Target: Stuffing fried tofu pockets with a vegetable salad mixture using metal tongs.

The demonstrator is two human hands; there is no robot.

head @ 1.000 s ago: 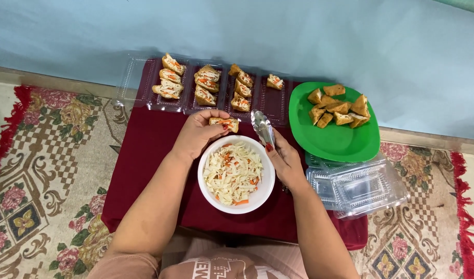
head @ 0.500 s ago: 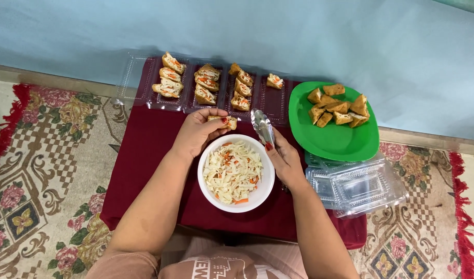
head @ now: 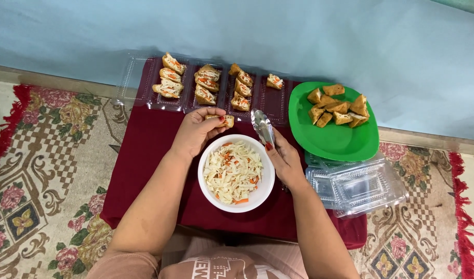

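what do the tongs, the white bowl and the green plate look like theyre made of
Tongs: likely polished metal; silvery with bright reflections.
White bowl: smooth and glossy; ceramic or melamine, the look leaves it open.
Green plate: probably plastic; uniform bright colour, soft sheen, thin rim.

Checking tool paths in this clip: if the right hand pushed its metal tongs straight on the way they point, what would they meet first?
The right hand aims the tongs away from the person. First in line looks to be the clear plastic tray holding one stuffed tofu piece; height above it is unclear.
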